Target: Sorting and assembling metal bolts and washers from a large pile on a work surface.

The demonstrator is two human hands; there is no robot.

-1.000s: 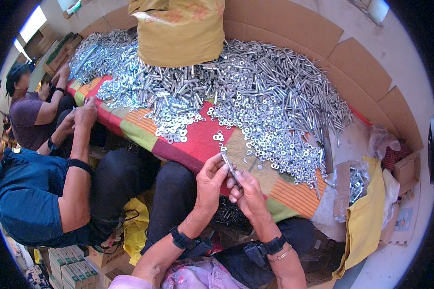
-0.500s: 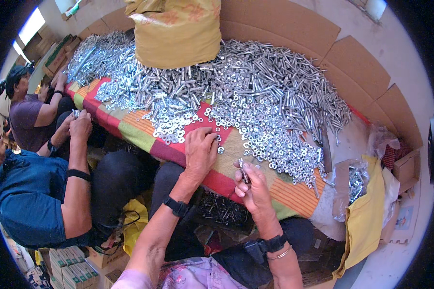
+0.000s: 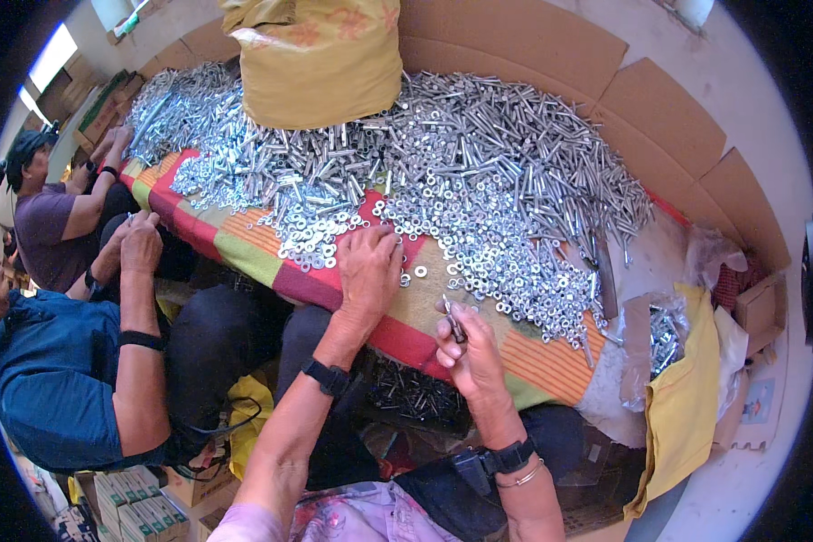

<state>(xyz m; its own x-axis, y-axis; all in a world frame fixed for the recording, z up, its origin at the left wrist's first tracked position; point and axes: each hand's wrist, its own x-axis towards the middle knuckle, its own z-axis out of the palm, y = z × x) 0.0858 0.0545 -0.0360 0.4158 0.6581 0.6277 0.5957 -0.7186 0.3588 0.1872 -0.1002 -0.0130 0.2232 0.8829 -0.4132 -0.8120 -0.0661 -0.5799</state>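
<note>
My left hand [image 3: 369, 271] rests over the checked cloth [image 3: 257, 257] at the near edge of the loose parts. Its fingers are bent and close together, and the tips are hidden from me. Flat washers [image 3: 309, 246] lie just left of it, and a few single washers [image 3: 420, 271] sit right beside it. Farther right, my right hand [image 3: 475, 357] is raised above the cloth's near edge. Between its thumb and fingers is a slim metal bolt [image 3: 454, 323], tilted with its tip up. Hex nuts [image 3: 524, 289] are heaped beyond that hand.
Many metal bolts and sleeves [image 3: 515, 144] cover the back, against cardboard sheets [image 3: 515, 45]. A yellow sack [image 3: 321, 77] stands among them. At right are a bag of bolts [image 3: 667, 339] and yellow cloth [image 3: 682, 406]. Two people sit at left; the nearer wears a blue shirt [image 3: 59, 379].
My left hand has drawn slightly nearer, and a loose washer shows more plainly beside its fingers. My right hand keeps the bolt in nearly the same place. The whole view has shifted a little.
</note>
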